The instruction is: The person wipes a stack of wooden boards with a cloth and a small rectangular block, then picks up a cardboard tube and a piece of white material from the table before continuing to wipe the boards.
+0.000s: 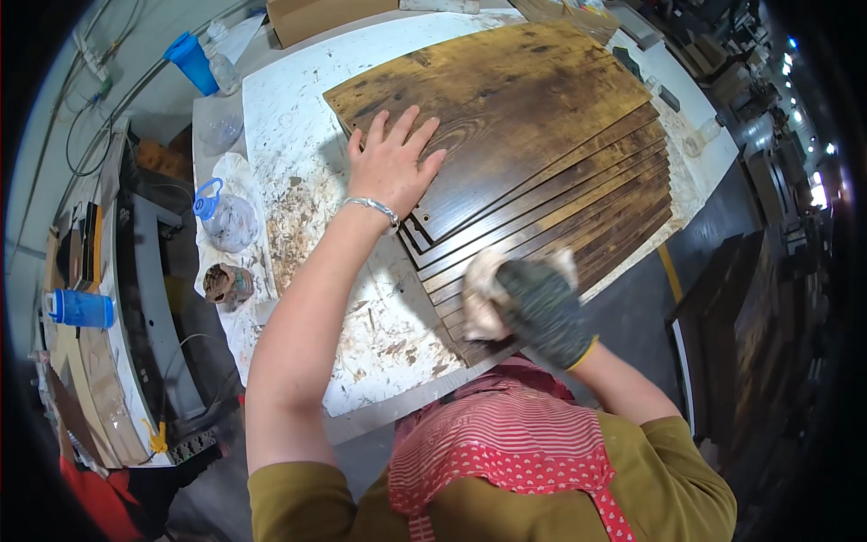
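Observation:
A fanned stack of brown wood-grain boards (515,99) lies on the white, stain-splattered worktable (298,99). My bare left hand (395,163) rests flat on the top board's left part, fingers spread, a silver bangle on the wrist. Small holes show in that board near its lower left corner. My right hand (546,312), in a dark grey knitted glove with a yellow cuff, is closed on a whitish cloth (483,294). The cloth presses on the stepped near edges of the lower boards. Motion blurs the glove and cloth somewhat.
At the table's left stand a clear jug with a blue lid (230,221), a stained open jar (226,284) and a blue cup (191,63). Another blue container (81,309) sits on the left-hand bench. A cardboard box (330,18) is at the back. Dark panels (731,316) stand at right.

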